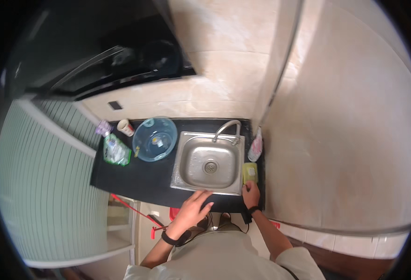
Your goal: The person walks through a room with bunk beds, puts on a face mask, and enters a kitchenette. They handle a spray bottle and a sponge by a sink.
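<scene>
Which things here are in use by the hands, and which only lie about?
In use: right hand touching the yellow sponge; left hand on the front rim of the steel sink.

Lying about: blue basin, paper cup, green pouch, bottle, tap.

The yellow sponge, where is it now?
In the head view, the yellow sponge lies on the black counter just right of the steel sink, below the bottle, with the right hand at its near edge.
</scene>
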`<state>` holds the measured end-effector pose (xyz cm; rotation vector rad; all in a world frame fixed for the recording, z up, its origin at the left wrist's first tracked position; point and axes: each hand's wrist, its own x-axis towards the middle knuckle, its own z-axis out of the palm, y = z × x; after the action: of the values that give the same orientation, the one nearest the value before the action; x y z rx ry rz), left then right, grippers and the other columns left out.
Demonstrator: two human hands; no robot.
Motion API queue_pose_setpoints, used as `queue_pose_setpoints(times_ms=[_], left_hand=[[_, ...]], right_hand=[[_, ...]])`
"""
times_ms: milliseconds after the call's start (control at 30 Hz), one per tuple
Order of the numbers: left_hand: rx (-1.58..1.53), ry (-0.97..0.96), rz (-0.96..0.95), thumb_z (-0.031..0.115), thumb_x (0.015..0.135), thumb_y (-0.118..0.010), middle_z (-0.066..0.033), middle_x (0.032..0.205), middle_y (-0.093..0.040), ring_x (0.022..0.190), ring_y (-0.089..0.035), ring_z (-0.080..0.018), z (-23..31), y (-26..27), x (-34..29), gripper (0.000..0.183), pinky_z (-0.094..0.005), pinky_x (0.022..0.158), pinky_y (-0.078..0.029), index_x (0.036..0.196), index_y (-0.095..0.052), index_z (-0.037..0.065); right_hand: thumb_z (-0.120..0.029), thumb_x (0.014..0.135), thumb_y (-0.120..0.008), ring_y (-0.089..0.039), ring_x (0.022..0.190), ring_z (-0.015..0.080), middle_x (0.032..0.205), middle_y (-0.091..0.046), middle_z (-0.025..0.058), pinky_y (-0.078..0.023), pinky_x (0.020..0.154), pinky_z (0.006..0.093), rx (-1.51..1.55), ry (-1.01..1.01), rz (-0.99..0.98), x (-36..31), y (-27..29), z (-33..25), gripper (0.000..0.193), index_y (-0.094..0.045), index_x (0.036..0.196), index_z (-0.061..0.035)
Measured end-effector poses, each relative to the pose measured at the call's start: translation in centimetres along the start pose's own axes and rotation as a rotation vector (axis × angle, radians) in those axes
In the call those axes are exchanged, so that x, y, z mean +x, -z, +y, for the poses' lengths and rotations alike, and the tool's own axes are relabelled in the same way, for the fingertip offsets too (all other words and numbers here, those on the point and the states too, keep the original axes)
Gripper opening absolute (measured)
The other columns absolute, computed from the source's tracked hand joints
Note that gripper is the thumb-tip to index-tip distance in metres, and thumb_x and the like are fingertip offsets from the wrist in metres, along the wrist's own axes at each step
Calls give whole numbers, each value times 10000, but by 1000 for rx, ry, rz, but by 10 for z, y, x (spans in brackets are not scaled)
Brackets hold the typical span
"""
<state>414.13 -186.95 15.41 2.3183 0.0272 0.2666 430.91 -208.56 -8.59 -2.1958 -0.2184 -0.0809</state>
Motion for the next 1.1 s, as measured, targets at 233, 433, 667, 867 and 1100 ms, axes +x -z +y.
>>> queue_pose_setpoints(times_ms=[233, 433, 667, 867, 1100], left_hand=[[-40, 133, 40, 263, 989, -654, -181, 748, -574, 701, -577, -406, 6, -18, -27, 354, -483, 617, -454, 787, -566, -15], [21, 310, 128, 221, 1015, -607, -191, 724, -615, 682, -610, -419, 7, -5, -84, 281, -481, 606, -470, 844, -582, 0], [-35, 435, 304, 190, 1006, -611, -183, 717, -621, 664, -622, -411, 9, 15, -175, 168, -484, 574, -467, 938, -585, 39], [61, 384, 328, 192, 996, -625, -189, 724, -613, 686, -609, -423, 0, 37, -299, 177, -481, 587, -472, 922, -604, 32], [62, 528, 680, 134, 991, -604, -230, 770, -622, 719, -614, -462, -4, 78, -474, 92, -525, 607, -471, 1025, -646, 59]], right_hand=[[-118, 970, -630, -543, 539, 268, 624, -565, 141, -438, 553, 389, 149, 110, -319, -29, 4, -37, 129, -651, 1057, -24], [-116, 1001, -601, -516, 521, 158, 602, -551, 104, -426, 536, 330, 199, 161, -523, -48, 6, -79, 174, -670, 1139, -36], [95, 922, -522, -585, 679, 161, 1012, -696, 107, -484, 639, 277, 258, 415, -566, -87, 6, -142, 369, -626, 1246, -48], [130, 882, -483, -668, 749, 271, 965, -719, 122, -513, 691, 309, 243, 496, -680, -167, -5, -209, 396, -656, 1193, -45], [90, 895, -476, -712, 884, 343, 934, -724, 166, -550, 804, 401, 243, 606, -861, -313, -22, -284, 324, -711, 1093, -14]])
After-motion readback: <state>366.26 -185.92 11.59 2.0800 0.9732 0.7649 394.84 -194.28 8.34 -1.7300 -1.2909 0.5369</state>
